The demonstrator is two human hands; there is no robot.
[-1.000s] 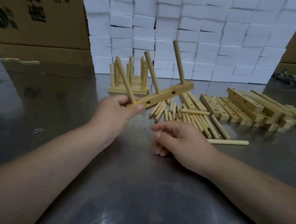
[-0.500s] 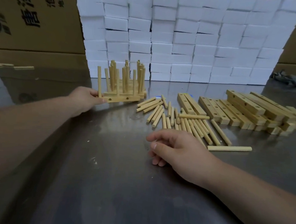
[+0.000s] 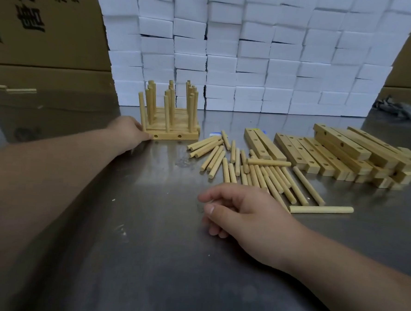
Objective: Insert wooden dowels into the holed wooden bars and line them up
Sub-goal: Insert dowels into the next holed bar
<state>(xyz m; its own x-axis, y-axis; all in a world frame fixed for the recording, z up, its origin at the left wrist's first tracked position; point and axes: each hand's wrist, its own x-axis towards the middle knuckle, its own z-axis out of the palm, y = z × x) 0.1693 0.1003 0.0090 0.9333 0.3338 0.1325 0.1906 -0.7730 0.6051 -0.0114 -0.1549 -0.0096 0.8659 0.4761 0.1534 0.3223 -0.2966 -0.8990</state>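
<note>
Left of centre in the frame, the left hand rested at the left end of the front bar, its thumb against the bar's near face. The fingers went behind the wood, so I could not tell whether they gripped or only touched it. That bar lay flat on the metal table with three dowels standing upright in it, just in front of the finished bars, which stood in a tight row behind it with their own dowels up.

In the lower middle of the frame the right hand lay on the table with fingers loosely curled and thumb stretched forward, holding nothing (as far as could be seen). Just above it, the loose dowels were scattered flat at centre, one single dowel lying crosswise to the right of the hand. Further right sat the empty holed bars, side by side and partly stacked.

A wall of white foam blocks filled the upper centre, with cardboard boxes at the upper left.
</note>
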